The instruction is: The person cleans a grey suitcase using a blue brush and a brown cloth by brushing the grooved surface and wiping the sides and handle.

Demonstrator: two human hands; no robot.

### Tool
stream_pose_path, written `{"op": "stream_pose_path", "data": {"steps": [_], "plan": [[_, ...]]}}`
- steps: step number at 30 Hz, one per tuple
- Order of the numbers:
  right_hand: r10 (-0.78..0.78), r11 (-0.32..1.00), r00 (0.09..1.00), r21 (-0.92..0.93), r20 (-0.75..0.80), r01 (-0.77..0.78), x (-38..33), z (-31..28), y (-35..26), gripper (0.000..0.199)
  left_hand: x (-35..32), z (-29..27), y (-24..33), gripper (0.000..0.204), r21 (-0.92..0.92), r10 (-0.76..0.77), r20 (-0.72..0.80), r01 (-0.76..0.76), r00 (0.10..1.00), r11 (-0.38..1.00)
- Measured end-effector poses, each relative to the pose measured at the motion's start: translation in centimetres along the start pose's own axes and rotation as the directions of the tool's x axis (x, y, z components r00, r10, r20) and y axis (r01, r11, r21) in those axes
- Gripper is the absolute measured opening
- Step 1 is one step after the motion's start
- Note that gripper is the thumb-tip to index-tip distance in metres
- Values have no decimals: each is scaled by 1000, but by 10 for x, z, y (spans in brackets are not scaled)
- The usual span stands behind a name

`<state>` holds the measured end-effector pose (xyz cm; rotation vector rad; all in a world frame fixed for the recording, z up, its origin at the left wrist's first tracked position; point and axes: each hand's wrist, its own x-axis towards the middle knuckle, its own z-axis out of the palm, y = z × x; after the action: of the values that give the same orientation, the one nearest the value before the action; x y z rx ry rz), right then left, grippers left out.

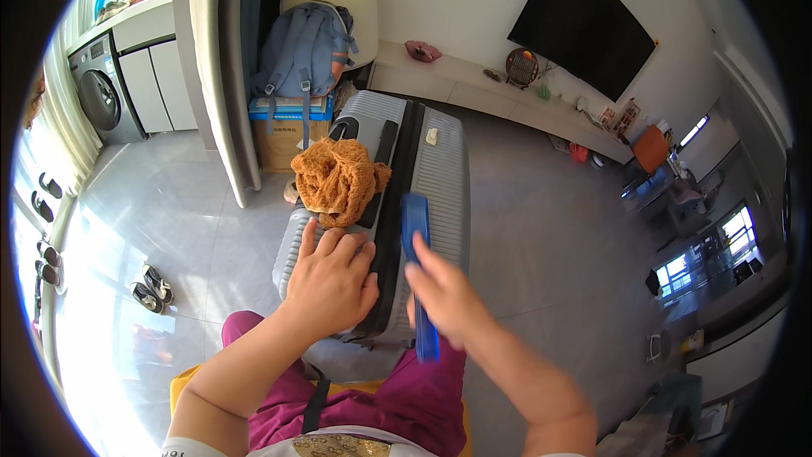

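One grey suitcase (444, 178) in front of you, black band (393, 228) running between your hands. Left hand (331, 281) lies palm-down on its left half toward the near edge, fingers spread, gripping nothing that shows. Right hand (448, 294) is clenched round a long blue bar (415, 224), thumb along it, over the right half; its lower end overhangs the near edge by your right thigh (450, 372). Bar is blurred, so can't tell if it touches the shell. Brown cloth (337, 178) is bunched on top, from the left edge toward the band, right at your left fingertips; contact unclear. My read for working the bar well: brace through the left palm so the case can't rock, slow the stroke, lift clear before crossing the band, and mind the overhanging end near your leg. Cloth looks loose and likely to snag; nudge it toward the far edge if it fouls your fingers.
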<state>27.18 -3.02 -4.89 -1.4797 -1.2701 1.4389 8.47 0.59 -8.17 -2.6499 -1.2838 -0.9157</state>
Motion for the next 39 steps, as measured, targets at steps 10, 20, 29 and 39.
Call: {"op": "stream_pose_path", "data": {"steps": [10,20,29,39], "plan": [[-51,998,998,-36,44,53,33,-1,-5,61,6,5,-5,37,8,-4,-43,4,999,1000],[-78,996,996,32,-44,80,10,4,10,61,5,5,0,36,20,15,-36,-14,999,1000],[-149,987,989,-56,-6,148,10,-1,12,62,7,2,-1,37,28,6,-12,-5,1000,1000],[-169,976,983,-152,-74,157,41,-10,21,66,3,-4,5,37,15,22,5,-22,1000,1000]]}}
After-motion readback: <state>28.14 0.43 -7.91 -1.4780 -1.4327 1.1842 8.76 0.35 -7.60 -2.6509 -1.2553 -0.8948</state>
